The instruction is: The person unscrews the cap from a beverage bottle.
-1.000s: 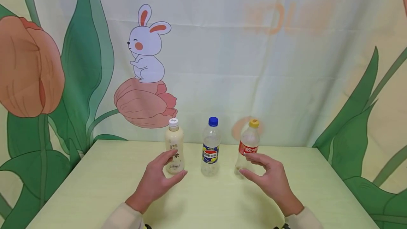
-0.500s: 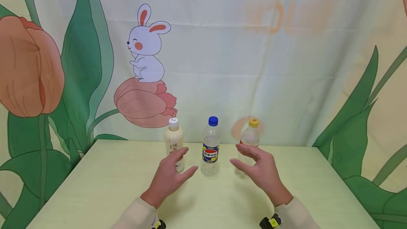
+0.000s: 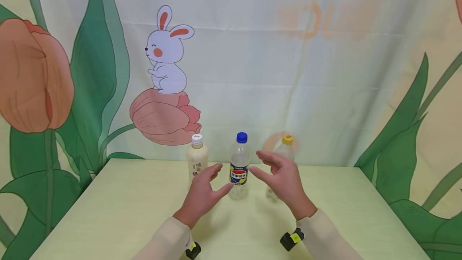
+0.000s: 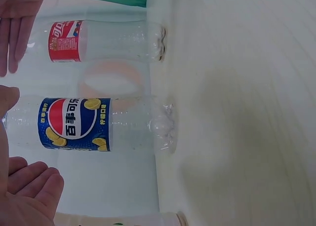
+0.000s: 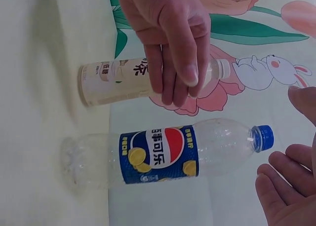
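Three plastic bottles stand upright in a row on the table. In the middle is a clear Pepsi bottle [image 3: 240, 173] with a blue cap and blue label. My left hand [image 3: 203, 196] is held in front and to its left, thumb and fingers spread, holding nothing. On the other side my right hand [image 3: 283, 179] has the same spread shape, also holding nothing. Behind the left hand stands a cream-coloured bottle [image 3: 197, 156] with a white cap, its lower part hidden. The right hand partly covers a clear cola bottle [image 4: 98, 41] with a red label and yellow cap [image 3: 287, 139].
The pale yellow table [image 3: 119, 204] runs back to a hanging cloth [image 3: 231, 71] printed with a rabbit, tulips and leaves. The bottles stand near its back edge. Each wrist wears a small black device [image 3: 288, 240] below the sleeve.
Both hands have moved inward and forward, closing in on the Pepsi bottle from either side. The right hand has shifted left across the cola bottle. All three bottles stay where they were.
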{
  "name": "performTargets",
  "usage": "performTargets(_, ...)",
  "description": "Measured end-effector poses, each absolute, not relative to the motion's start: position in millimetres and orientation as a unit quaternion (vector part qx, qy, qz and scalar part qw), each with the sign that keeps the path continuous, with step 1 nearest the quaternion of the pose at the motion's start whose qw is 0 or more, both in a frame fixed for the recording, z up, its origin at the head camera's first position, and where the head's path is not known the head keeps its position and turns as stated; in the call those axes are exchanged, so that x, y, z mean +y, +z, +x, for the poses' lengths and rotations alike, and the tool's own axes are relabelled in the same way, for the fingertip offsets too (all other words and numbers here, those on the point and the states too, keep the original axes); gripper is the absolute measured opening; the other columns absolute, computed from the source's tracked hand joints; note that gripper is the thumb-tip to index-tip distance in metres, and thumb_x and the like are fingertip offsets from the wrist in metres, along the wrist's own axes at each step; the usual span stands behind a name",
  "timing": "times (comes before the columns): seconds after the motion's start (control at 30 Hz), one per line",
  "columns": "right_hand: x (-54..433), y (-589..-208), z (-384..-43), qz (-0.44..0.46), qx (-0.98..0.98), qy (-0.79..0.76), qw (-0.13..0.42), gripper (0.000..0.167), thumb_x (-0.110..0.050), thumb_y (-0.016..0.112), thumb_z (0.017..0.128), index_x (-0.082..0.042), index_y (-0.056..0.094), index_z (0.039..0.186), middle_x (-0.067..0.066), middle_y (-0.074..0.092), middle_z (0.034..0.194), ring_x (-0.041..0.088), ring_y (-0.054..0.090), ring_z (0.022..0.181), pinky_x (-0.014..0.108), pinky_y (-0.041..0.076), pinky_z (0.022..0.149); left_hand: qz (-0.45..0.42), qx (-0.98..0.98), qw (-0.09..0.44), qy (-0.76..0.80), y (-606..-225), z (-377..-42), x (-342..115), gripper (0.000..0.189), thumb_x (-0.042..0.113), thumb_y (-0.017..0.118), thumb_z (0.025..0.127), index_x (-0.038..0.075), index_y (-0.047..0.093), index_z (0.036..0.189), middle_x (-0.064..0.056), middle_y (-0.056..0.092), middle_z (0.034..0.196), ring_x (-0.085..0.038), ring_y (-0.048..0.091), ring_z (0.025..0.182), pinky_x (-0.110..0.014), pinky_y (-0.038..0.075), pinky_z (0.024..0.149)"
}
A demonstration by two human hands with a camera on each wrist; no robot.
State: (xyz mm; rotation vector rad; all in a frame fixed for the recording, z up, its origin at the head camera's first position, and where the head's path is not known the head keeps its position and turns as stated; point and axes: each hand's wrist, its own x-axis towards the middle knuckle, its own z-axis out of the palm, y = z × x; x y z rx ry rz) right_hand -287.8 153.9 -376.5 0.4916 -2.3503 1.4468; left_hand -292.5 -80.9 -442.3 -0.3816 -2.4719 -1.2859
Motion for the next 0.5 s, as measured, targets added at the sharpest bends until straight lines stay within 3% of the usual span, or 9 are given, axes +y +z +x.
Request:
performTargets(0.27, 140, -368, -301, 0.188, -0.822, 0.505, 0.184, 0.053, -0.035, 0.084, 0.086, -0.01, 0.069, 0.129, 0.006, 0.07, 0.133, 0.028, 0.067, 0.124, 0.047, 0.053, 0.108, -0.12, -0.871, 0.143, -0.454, -438, -303, -73, 0.073, 0.037, 0.081, 0.089, 0.007, 0.05, 0.148, -0.013, 0.055, 0.15, -0.034, 0.058, 0.135, -0.046, 0.05, 0.11)
performTargets(0.5, 130, -368, -313, 0.16, -0.82, 0.514, 0.193, 0.054, -0.041, 0.082, 0.087, -0.013, 0.066, 0.131, 0.005, 0.068, 0.135, 0.027, 0.064, 0.127, 0.044, 0.052, 0.109, -0.128, -0.868, 0.14, -0.46, -437, -316, -69, 0.071, 0.034, 0.079, 0.091, 0.005, 0.049, 0.149, -0.015, 0.055, 0.151, -0.034, 0.057, 0.136, -0.046, 0.049, 0.112)
